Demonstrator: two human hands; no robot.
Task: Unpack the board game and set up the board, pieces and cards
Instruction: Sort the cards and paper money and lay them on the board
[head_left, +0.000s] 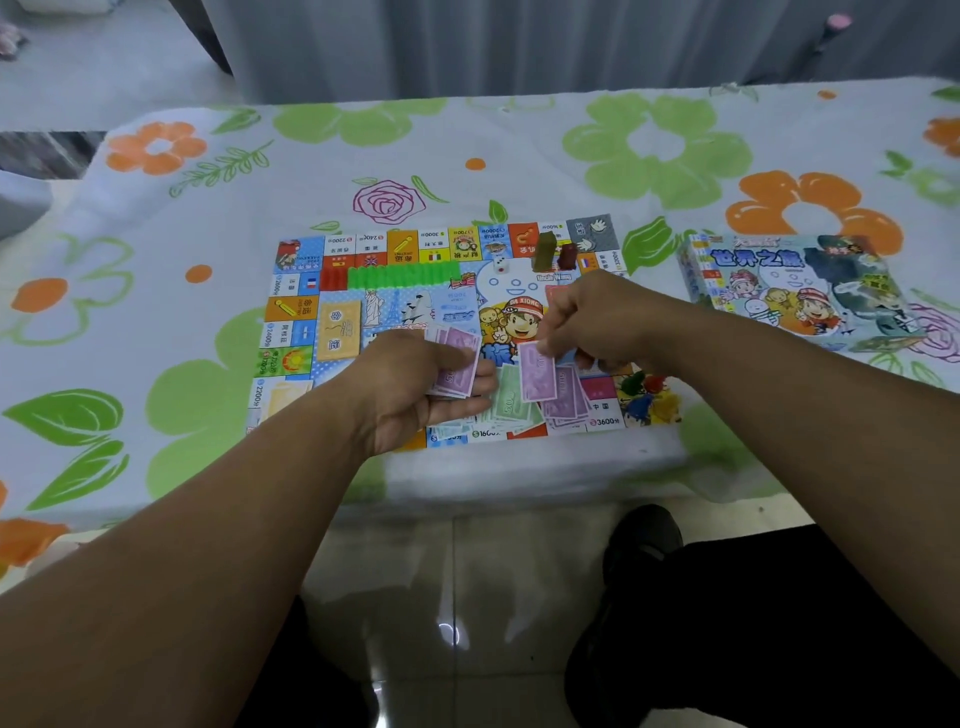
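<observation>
The board (384, 312) lies flat on the flowered surface (519, 150). The left hand (415, 384) has its fingers (480, 375) curled around a small stack of purple notes (457, 364), thumb pressed on top. The right hand (597, 317) pinches one purple note (535, 371) between thumb and fingertips, just above loose green notes (511, 402) and purple ones lying on the board below both hands. The game box (789, 286) sits well apart, beyond the right hand's fingers. Green houses (402, 275) line the board's far side.

The board (395, 306) reads "DA XIONG", "Uncle Wang", "3600" and "2200".
</observation>
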